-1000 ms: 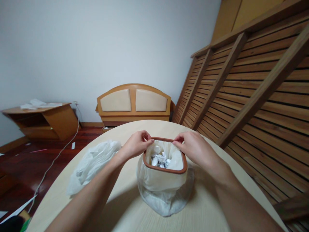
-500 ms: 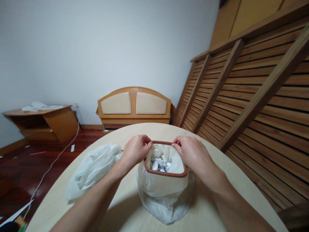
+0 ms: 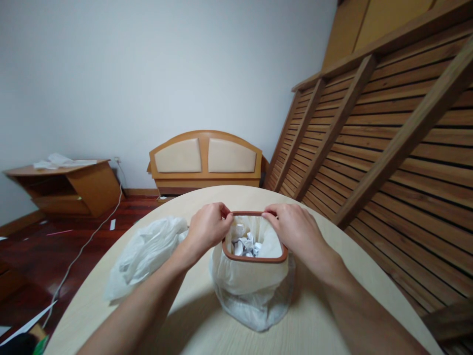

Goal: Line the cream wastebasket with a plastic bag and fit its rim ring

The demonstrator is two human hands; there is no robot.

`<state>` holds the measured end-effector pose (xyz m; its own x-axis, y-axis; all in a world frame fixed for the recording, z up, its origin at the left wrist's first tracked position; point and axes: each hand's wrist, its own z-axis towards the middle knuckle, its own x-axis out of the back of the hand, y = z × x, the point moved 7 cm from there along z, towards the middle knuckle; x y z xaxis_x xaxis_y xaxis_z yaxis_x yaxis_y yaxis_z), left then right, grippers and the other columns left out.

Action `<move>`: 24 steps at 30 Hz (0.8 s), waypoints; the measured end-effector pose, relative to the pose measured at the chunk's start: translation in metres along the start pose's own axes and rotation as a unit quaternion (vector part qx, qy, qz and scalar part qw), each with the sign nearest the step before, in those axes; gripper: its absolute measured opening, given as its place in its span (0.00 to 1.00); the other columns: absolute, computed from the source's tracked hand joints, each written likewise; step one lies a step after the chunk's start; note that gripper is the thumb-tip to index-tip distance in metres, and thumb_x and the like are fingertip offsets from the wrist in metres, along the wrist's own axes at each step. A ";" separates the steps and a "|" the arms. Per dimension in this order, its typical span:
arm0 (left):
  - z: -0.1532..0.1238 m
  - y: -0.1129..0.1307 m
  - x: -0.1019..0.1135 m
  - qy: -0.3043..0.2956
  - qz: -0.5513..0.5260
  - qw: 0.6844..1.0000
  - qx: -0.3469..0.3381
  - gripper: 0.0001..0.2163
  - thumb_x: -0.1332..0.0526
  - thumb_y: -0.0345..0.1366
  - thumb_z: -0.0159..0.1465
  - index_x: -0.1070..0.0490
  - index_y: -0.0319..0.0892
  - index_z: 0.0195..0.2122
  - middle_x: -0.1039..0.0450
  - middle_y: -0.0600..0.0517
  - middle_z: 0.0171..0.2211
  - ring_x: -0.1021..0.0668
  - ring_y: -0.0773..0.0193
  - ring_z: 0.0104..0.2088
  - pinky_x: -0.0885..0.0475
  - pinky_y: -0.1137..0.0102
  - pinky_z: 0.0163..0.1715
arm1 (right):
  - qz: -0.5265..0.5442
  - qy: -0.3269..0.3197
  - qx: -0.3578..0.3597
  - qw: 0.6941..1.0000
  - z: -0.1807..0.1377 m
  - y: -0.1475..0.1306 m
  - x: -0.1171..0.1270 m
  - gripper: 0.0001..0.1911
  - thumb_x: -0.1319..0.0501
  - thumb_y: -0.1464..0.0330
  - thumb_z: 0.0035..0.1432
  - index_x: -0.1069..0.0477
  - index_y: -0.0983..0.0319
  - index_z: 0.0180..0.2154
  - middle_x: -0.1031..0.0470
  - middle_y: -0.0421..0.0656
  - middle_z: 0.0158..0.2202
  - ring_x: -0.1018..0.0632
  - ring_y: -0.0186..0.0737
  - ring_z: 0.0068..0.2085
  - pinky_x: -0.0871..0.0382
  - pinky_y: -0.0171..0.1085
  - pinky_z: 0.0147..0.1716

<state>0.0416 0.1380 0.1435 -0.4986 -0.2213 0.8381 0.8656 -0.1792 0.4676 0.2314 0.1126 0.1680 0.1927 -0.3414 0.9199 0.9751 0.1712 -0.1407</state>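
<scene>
A small trash bin with a brown rim ring (image 3: 254,260) stands on the round table (image 3: 207,340), lined with a whitish plastic bag (image 3: 251,296) that hangs down outside it. Crumpled white paper (image 3: 247,245) lies inside. My left hand (image 3: 210,224) pinches the far left corner of the rim ring between thumb and fingers. At the far right corner, my right hand (image 3: 291,224) grips the same ring in a pinch. To the left of my left forearm rests a bunched white plastic bag (image 3: 148,256) on the tabletop.
Behind the table stands a wooden headboard (image 3: 205,175) against the wall. A slatted wooden bed frame (image 3: 369,172) leans at the right. At the left are a low cabinet (image 3: 92,187) with papers on top and a white cable (image 3: 86,246) on the dark floor.
Both hands keep their pinch on the rim ring. The view has shifted slightly, and the near side of the ring sits a little higher in it. The bunched bag stays in place.
</scene>
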 end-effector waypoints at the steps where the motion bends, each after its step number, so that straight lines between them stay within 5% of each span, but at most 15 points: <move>1: 0.000 0.000 0.000 0.001 0.002 1.000 -0.001 0.10 0.41 0.40 0.62 0.21 0.44 0.34 0.18 0.47 0.34 0.19 0.54 0.35 0.33 0.66 0.31 | 0.007 0.003 -0.002 1.000 0.001 0.001 0.001 0.12 0.41 0.64 0.66 0.18 0.57 0.41 0.16 0.47 0.39 0.18 0.48 0.43 0.32 0.38 0.38; 15: 0.002 -0.012 0.003 0.017 0.026 0.999 0.016 0.10 0.43 0.42 0.63 0.24 0.45 0.34 0.18 0.47 0.34 0.19 0.53 0.36 0.35 0.66 0.31 | 0.072 -0.028 -0.011 0.997 -0.007 0.008 0.002 0.16 0.41 0.58 0.64 0.21 0.59 0.30 0.18 0.46 0.30 0.20 0.44 0.32 0.39 0.38 0.29; 24: 0.002 -0.013 0.002 0.016 0.032 0.999 0.026 0.10 0.43 0.41 0.63 0.24 0.45 0.34 0.18 0.48 0.35 0.20 0.55 0.36 0.36 0.67 0.30 | 0.032 -0.005 -0.014 0.999 -0.008 0.005 -0.002 0.09 0.40 0.68 0.60 0.21 0.61 0.33 0.18 0.47 0.35 0.20 0.43 0.36 0.40 0.37 0.32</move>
<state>0.0290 0.1417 0.1397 -0.4422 -0.2622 0.8578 0.8968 -0.1137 0.4275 0.2372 0.1066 0.1629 0.2532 -0.3215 0.9124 0.9638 0.1658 -0.2090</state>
